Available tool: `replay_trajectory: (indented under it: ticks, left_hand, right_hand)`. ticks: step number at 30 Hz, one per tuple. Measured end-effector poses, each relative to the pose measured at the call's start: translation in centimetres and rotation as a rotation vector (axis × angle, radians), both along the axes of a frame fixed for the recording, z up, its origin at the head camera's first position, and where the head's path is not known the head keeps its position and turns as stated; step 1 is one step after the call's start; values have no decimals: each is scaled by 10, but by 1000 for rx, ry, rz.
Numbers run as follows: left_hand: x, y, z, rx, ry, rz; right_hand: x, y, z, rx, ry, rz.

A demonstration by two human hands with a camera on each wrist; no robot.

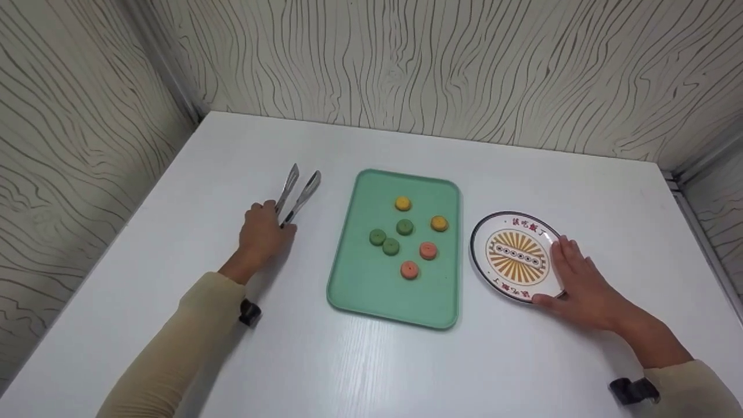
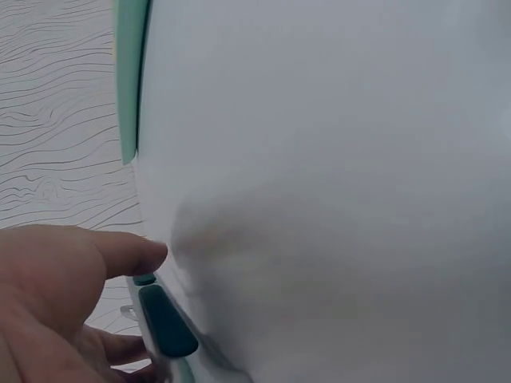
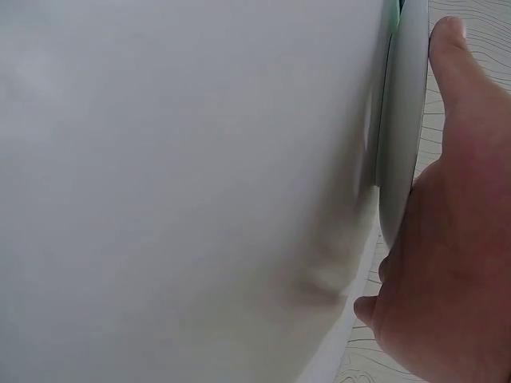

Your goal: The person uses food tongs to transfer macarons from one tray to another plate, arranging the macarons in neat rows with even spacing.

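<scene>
In the head view my left hand (image 1: 262,231) grips metal tongs (image 1: 303,197) by the handle, thumb on one side and fingers on the other. The tongs' two arms are spread and point away. A dark teal grip (image 2: 166,321) on the handle shows close up in the left wrist view. My right hand (image 1: 586,290) rests at the right rim of a round white plate (image 1: 499,276), fingers fairly straight and thumb apart at the near rim. The plate has a dark edge, red characters and an orange ray pattern.
Between the hands lies a green tray (image 1: 371,290) holding yellow (image 1: 403,203), green (image 1: 404,227) and pink (image 1: 409,270) small round pieces. Everything is on a white table (image 1: 278,360). Wood-grain patterned walls (image 1: 395,64) stand behind it and at the left.
</scene>
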State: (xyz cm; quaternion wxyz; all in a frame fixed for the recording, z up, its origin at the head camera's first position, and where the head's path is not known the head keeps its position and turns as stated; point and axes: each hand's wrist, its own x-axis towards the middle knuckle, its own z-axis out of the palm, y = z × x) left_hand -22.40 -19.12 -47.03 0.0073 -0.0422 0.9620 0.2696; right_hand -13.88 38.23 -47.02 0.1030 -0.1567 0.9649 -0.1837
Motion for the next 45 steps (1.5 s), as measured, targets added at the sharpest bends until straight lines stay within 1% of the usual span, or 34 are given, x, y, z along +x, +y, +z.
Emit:
replay_trajectory:
  ticks: [7,13,16,21,27,33,35,41,45]
  left_hand:
    - [-2,3,-3,46,16,-8]
    - [-1,1,-2,84,30,-14]
    - [-1,-1,-3,83,42,-14]
    - [-1,-6,-5,62,52,10]
    - [0,-8,-1,72,66,28]
    - [0,-10,3,92,89,17]
    - [0,-10,3,89,88,14]
    - [1,-12,5,76,78,36]
    - [2,-14,8,80,95,29]
  right_hand:
    - [0,-1,0,6,-11,-2]
    - [0,-2,1,2,-14,-6]
    - [1,-1,2,-5,-4,-4]
    - [1,0,1,-10,7,1]
    - [1,0,0,-11,2,-1]
    - [1,1,0,-4,5,-4]
    - [1,0,0,-5,5,-5]
    - [2,0,0,-12,-5,-13]
    - [3,0,0,-25,3,-5]
